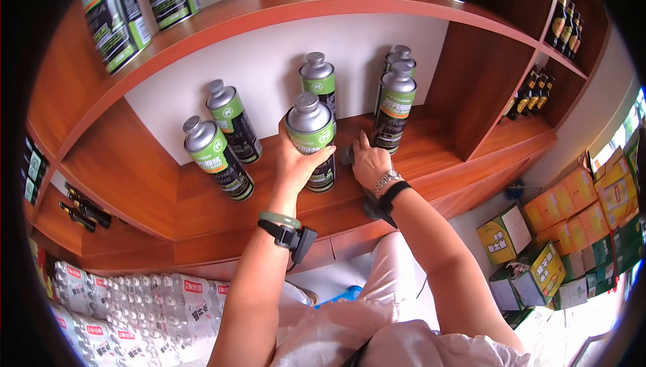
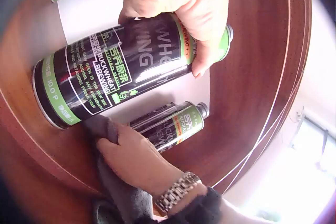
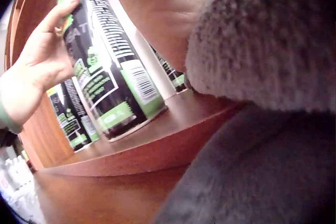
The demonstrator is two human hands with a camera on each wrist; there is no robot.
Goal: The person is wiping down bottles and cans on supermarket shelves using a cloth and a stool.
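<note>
The left hand [image 1: 293,168] grips a green and black can with a silver cap [image 1: 309,121] around its upper part; the left wrist view shows thumb and fingers round the can [image 2: 115,66]. To its right, the right hand [image 1: 371,164] holds a grey cloth [image 1: 348,155] at the shelf, beside another can [image 1: 395,108]. In the left wrist view the right hand [image 2: 134,158] pinches the cloth [image 2: 113,171], part of which hangs down. The cloth [image 3: 262,40] fills much of the right wrist view, with the gripped can [image 3: 107,66] at its left.
Two cans [image 1: 219,158] stand at the left of the wooden shelf [image 1: 269,209], one more behind the held can, and one at the back right. Several cans stand on the upper shelf [image 1: 377,7]. Bottled water packs [image 1: 155,306] lie lower left; cartons [image 1: 562,212] are stacked right.
</note>
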